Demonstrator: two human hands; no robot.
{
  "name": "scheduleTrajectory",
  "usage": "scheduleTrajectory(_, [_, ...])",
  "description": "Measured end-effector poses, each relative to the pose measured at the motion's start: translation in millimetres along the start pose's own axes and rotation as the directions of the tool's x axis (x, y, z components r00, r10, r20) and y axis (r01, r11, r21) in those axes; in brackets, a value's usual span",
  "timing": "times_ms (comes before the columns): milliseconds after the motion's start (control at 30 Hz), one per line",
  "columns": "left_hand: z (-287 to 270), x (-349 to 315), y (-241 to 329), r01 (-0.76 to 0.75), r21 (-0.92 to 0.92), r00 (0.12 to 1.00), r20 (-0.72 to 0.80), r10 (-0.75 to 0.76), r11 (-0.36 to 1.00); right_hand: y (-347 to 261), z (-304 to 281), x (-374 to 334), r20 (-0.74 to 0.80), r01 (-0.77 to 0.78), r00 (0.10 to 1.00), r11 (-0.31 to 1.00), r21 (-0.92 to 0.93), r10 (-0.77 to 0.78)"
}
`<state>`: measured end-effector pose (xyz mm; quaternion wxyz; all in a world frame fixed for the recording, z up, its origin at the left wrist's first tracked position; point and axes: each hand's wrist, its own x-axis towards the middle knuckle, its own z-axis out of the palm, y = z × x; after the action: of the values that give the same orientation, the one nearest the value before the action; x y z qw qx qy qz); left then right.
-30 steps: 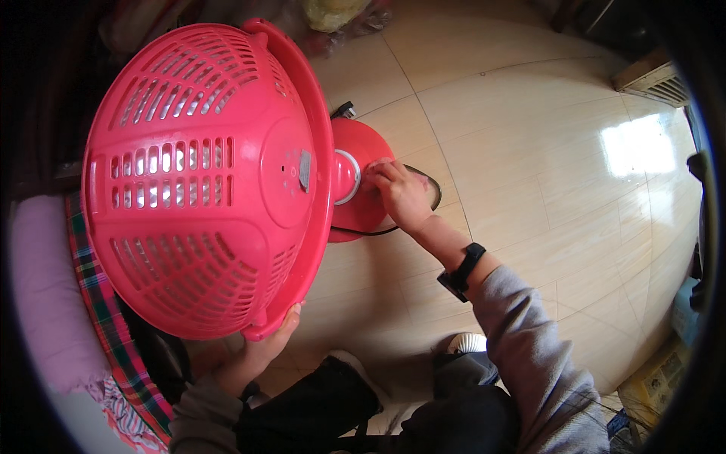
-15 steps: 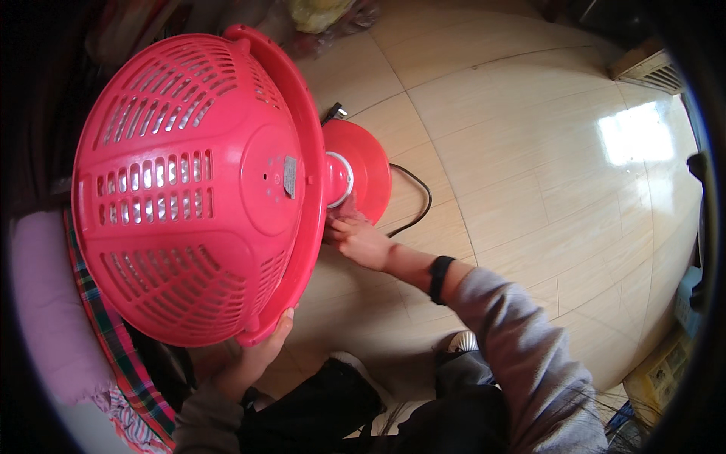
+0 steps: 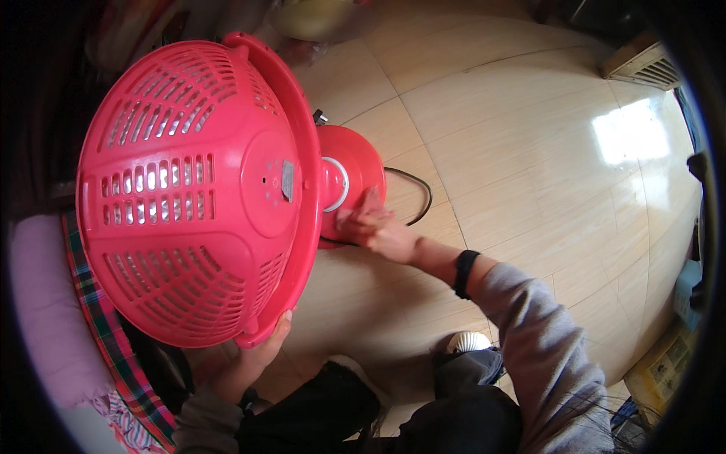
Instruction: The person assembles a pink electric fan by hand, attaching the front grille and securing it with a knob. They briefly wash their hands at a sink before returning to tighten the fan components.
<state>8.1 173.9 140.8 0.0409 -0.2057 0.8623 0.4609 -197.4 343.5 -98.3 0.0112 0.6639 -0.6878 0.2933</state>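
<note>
A large pink-red electric dish heater (image 3: pixel 265 140) has its slotted back shell turned toward me. It stands on a round red base (image 3: pixel 354 151), with a white ring around its neck. My left hand (image 3: pixel 261 352) grips the lower edge of the shell's rim, thumb in sight and the other fingers hidden behind it. On the base, my right hand (image 3: pixel 386 236) presses a crumpled pinkish cloth (image 3: pixel 370 203), fingers bunched and slightly blurred. The heater's black cord (image 3: pixel 429 198) curves over the floor beyond the base, and its plug (image 3: pixel 320 117) lies at the base's far side.
Pale tiled floor (image 3: pixel 529 197) spreads to the right. A folded purple cloth (image 3: pixel 49 303) and plaid fabric (image 3: pixel 102 318) lie at the left. A blurred yellowish bundle (image 3: pixel 314 19) is at the back. My shoe (image 3: pixel 469 342) is below my right arm; a slatted wooden piece (image 3: pixel 643 64) stands far right.
My right hand has moved slightly right with the cloth, from beside the neck onto the near right part of the base. My left hand keeps its hold on the rim.
</note>
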Motion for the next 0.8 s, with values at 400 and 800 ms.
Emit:
scheduleTrajectory(400, [-8, -6, -5, 0.045, 0.047, 0.998, 0.038, -0.046, 0.998, -14, 23, 33, -0.128, -0.010, 0.990, 0.944, 0.330, 0.055])
scheduleTrajectory(800, [16, -5, 6, 0.086, -0.161, 0.982, -0.153, -0.111, 0.983, 2, -99, 24, 0.248, -0.409, 0.808, 0.206, 0.889, 0.534])
